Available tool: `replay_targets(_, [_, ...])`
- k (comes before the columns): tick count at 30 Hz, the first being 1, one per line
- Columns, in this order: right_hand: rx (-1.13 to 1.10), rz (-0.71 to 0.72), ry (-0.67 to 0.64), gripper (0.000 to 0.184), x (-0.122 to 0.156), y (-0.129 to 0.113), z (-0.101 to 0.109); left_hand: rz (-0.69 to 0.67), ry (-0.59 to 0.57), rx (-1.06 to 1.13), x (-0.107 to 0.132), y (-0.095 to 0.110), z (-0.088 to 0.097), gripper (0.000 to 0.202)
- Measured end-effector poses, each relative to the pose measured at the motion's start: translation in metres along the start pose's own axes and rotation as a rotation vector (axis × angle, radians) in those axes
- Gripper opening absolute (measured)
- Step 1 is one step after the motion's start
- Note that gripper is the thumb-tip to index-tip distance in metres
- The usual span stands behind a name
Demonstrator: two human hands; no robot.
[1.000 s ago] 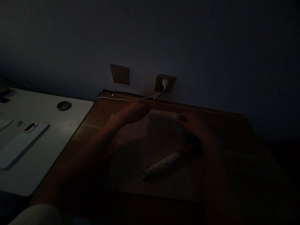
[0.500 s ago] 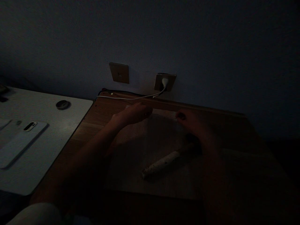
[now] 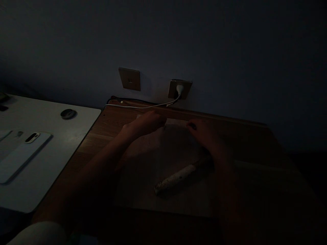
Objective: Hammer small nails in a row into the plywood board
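Near left, a pale cuff-like shape, probably a sleeve. A pale sheet lies flat on the wooden desk, near edge toward the wearer, faintly creased. On it, the pale-handled tool lies aslant, butt end near and left, shaft running far and right until the right forearm hides it; its weight may help keep the sheet from sliding.

Farther, both hands work at the sheet's far part. Left hand: back up, fingers curled in; its grip looks mostly closed, cannot tell on what. Right hand: bent inward, thumb and fingers making a loop with a dark gap; cannot tell if anything is pinched. Set apart like this, the two would steady the far edge between them, I judge.

To the left, a white desk carries a phone, back up, and beyond it a dark round dish, both well out of the arms' way.

Far edge: white cable along the desk's back, leading to a plug in the right wall plate; left wall plate has nothing plugged in
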State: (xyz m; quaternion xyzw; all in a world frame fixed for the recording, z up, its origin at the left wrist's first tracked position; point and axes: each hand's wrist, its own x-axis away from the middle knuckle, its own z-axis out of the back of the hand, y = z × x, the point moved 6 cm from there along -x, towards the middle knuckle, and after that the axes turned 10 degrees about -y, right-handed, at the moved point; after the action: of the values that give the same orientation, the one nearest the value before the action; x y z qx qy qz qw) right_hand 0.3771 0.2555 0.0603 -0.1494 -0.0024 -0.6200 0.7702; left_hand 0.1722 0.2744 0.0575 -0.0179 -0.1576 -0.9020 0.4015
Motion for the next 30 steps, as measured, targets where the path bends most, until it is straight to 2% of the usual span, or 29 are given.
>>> replay_targets(4, [0.071, 0.001, -0.021, 0.024, 0.001, 0.003, -0.003, -0.015, 0.058, 0.011, 0.001, 0.002, 0.006, 0.022])
replay_targets(11, [0.083, 0.014, -0.102, 0.024, -0.005, 0.001, -0.016, -0.037, -0.049, -0.047, -0.006, 0.006, -0.007, 0.026])
replay_targets(22, [0.027, 0.088, -0.031, 0.027, -0.003, -0.008, -0.009, -0.135, -0.017, -0.024, -0.013, 0.011, -0.022, 0.034])
replay_targets(30, [-0.056, 0.149, 0.004, 0.037, -0.008, -0.021, -0.023, 0.032, -0.017, -0.059, -0.012, 0.014, -0.019, 0.025])
